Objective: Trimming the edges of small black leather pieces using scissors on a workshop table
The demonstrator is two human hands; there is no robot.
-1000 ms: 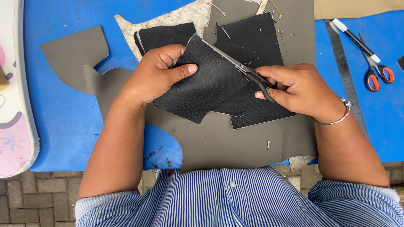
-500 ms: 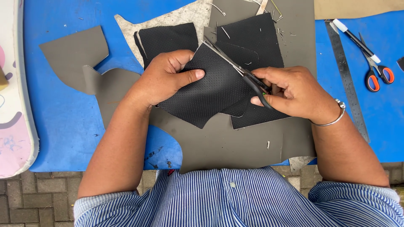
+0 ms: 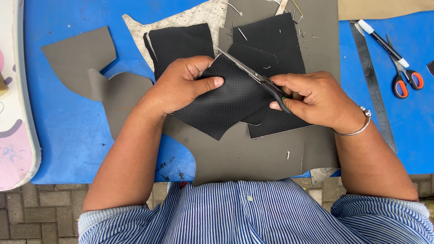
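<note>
A: Holding what, exactly, in the left hand [image 3: 181, 86]?

B: A black perforated leather piece [image 3: 226, 101], pinched at its upper left edge; the thumb lies flat on top and the other fingers curl shut round the edge. It is lifted over the grey sheet [image 3: 253, 153] in the middle of the blue surface [image 3: 68, 131].

A: And the right hand [image 3: 316, 101]?

B: Its fingers are closed through the dark handles of a pair of scissors [image 3: 253, 77]. The blades run up and to the left along the piece's upper edge, and look nearly shut.

A: What lies under the work?

B: Another black perforated panel [image 3: 275, 40] toward the far edge, and a second one [image 3: 178, 43] just left of it, both resting on grey material. A grey offcut [image 3: 79, 56] sits near the far left corner.

A: Anything on the right side?

B: A steel ruler [image 3: 373, 81] beside the grey sheet, then orange-handled scissors [image 3: 407, 79] and a pen [image 3: 382, 43] near the far right corner. A bangle [image 3: 357, 129] circles the right wrist.
</note>
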